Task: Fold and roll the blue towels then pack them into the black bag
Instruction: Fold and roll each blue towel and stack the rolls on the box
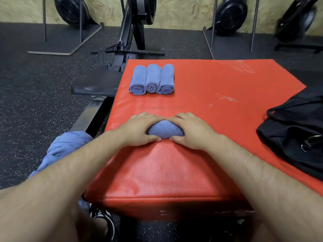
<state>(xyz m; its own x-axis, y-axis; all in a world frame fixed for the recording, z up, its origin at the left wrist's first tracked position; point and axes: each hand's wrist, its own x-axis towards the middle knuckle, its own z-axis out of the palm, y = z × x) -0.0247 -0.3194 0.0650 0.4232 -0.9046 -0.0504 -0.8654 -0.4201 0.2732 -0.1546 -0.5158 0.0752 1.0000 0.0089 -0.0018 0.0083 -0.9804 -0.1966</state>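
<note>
A rolled blue towel [164, 130] lies on the red padded box [218, 95], near its middle. My left hand [139, 129] grips its left end, fingers curled over the top and thumb below. My right hand [190, 131] grips the right end the same way. Only the towel's middle shows between the hands. Three rolled blue towels [152, 79] sit side by side at the box's far left, their spiral ends facing me. The black bag [297, 135] slumps on the box's right edge, a metal ring showing on it.
A heap of unrolled blue towels [64, 151] rests at my left, under my left forearm. A rowing machine [111, 70] stands left of the box. Fan machines and metal stands line the wall on the speckled black floor [35, 95].
</note>
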